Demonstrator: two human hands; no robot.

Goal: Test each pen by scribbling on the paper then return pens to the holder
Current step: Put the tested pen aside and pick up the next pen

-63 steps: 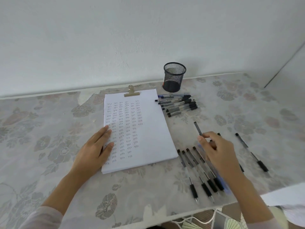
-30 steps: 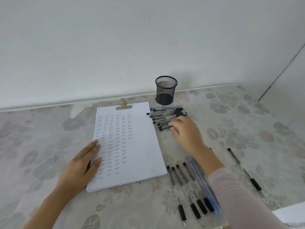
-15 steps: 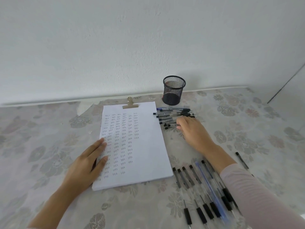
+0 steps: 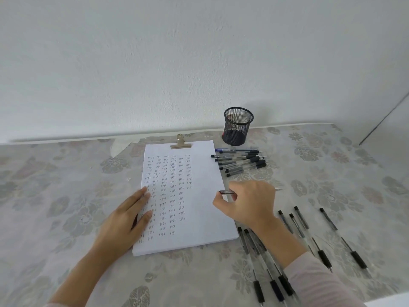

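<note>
A white paper pad [image 4: 199,224] under a gold clip [image 4: 180,143] lies in the middle of the table, covered with rows of small scribbles. My left hand [image 4: 126,220] rests flat on its left edge. My right hand [image 4: 250,202] hovers at the pad's right edge, shut on a pen [image 4: 226,192] whose dark end pokes out to the left and whose tip shows on the right. A black mesh holder [image 4: 238,126] stands by the wall and looks empty. A heap of pens [image 4: 241,161] lies just in front of it.
More pens [image 4: 296,220] lie in a loose row on the floral tablecloth [image 4: 66,196] at the lower right, partly under my right forearm. A single pen [image 4: 340,235] lies farther right. The white wall runs behind the table.
My right hand left the heap by the holder and came back toward the pad with one pen in its fingers. The left hand has stayed on the pad.
</note>
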